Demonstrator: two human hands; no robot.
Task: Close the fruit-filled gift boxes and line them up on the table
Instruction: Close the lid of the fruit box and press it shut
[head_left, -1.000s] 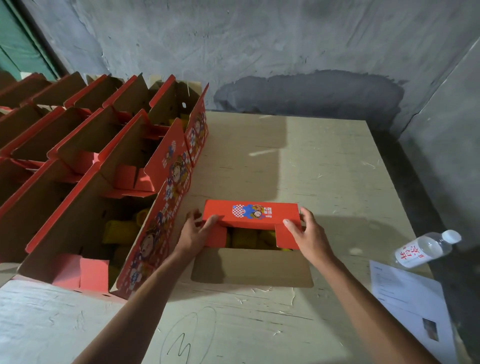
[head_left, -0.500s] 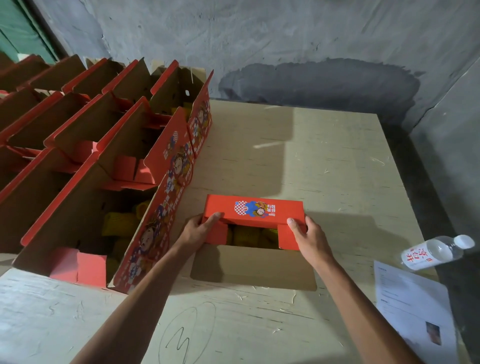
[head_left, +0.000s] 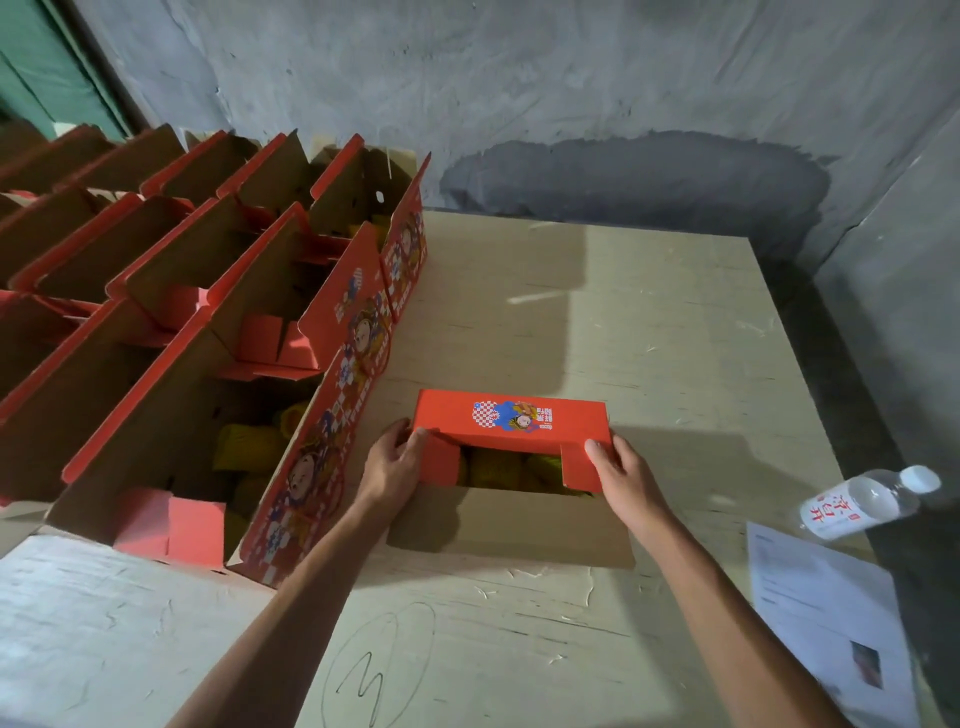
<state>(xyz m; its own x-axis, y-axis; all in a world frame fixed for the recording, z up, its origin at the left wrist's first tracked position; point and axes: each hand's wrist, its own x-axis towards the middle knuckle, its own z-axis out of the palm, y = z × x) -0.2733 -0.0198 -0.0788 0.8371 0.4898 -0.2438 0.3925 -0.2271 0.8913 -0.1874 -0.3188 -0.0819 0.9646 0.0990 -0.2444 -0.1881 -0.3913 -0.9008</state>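
1. Near the middle of the table (head_left: 649, 322), a red gift box (head_left: 511, 422) stands partly closed, its far lid flap folded over and its near brown flap (head_left: 511, 530) lying flat toward the person.
2. The left hand (head_left: 392, 465) grasps the box's left side flap with curled fingers; the right hand (head_left: 621, 470) pinches the right side flap, thumb on top.
3. Yellow fruit (head_left: 498, 467) shows only through the gap between the flaps; how much lies inside is hidden.
4. Open boxes (head_left: 218, 364) crowd the left, the far ones cut off by the frame.
5. Right of the box, a water bottle (head_left: 867, 501) lies at the table edge beside a paper sheet (head_left: 826, 613), its print too small to read.
6. Bare tabletop stretches beyond the box toward the wall (head_left: 519, 93).
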